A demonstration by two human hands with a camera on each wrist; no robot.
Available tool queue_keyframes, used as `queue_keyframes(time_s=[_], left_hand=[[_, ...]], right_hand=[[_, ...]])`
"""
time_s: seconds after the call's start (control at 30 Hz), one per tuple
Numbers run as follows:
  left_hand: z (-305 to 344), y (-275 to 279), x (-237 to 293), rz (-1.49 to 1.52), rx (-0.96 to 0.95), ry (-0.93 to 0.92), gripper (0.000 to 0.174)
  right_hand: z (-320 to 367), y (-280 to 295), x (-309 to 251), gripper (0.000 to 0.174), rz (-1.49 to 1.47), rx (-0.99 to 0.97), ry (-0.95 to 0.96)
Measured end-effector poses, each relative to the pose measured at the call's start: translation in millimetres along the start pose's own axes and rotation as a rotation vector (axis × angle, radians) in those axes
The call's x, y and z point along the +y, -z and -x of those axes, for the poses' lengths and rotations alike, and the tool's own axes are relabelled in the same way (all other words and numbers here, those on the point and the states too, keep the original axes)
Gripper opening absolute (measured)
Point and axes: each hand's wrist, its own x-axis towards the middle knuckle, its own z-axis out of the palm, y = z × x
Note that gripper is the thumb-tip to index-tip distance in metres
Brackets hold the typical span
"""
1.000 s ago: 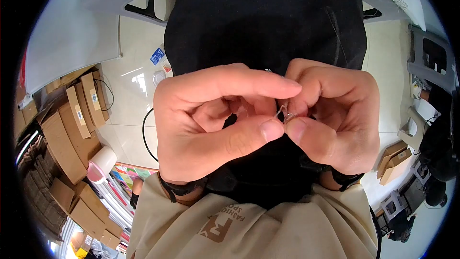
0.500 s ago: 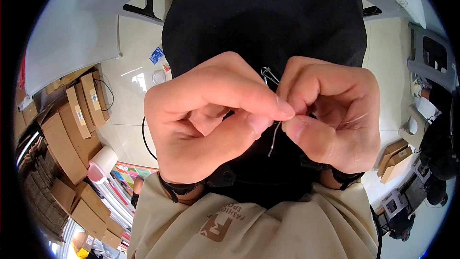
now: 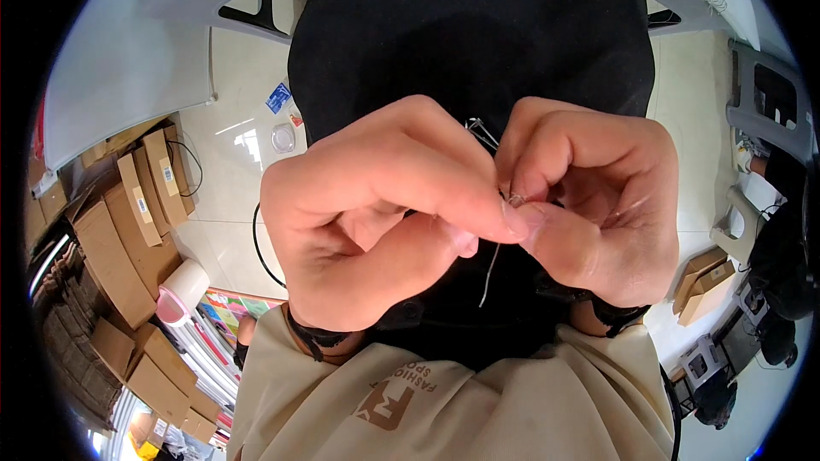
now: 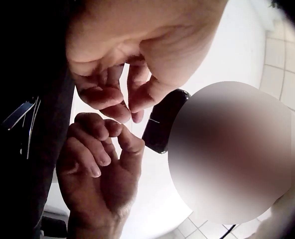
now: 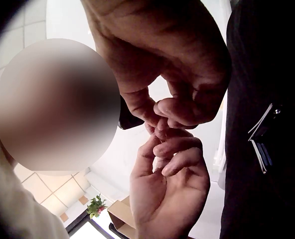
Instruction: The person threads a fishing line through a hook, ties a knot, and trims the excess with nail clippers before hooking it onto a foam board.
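In the head view my left hand (image 3: 384,213) and right hand (image 3: 598,201) meet at their fingertips. My right thumb and index finger pinch a thin pale strand (image 3: 489,277), which forms a small loop (image 3: 515,200) at that pinch. Its loose tail hangs below the fingertips over black fabric. My left index fingertip presses against the right thumb tip at the strand, the left thumb close below it. What lies between the left fingertips is mostly hidden. Behind the hands, a small V-shaped metal tool (image 3: 481,132) rests on the black cloth (image 3: 410,51); it also shows in the right wrist view (image 5: 261,142).
Cardboard boxes (image 3: 120,243) and a pink-and-white bin (image 3: 181,292) stand on the left. On the tiled floor lie a blue packet (image 3: 278,98) and a round clear lid (image 3: 283,138). A grey stool (image 3: 773,102) and another box (image 3: 702,288) are on the right.
The left index finger has bent down from above onto the right thumb tip, and the left thumb has drawn back. The strand's tail now hangs lower, and the metal tool has come into view.
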Motion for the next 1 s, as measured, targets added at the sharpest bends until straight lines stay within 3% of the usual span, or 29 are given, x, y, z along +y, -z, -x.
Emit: queue_keyframes(time_s=[0.6,0.8,1.0], left_hand=[[1.0,-1.2,8.7,0.067,-0.019,0.102,0.021],[-0.3,7.9,0.1,0.121,-0.159,-0.011,0.016],[-3.1,14.5,3.9,0.117,-0.249,0.023,0.018]], right_hand=[[-0.2,0.4,-1.1,0.006,0.012,0.014,-0.021],[0.3,0.1,-3.6,0.006,-0.026,0.004,-0.056],[0.2,-1.7,-4.0,0.005,-0.089,0.022,-0.072]])
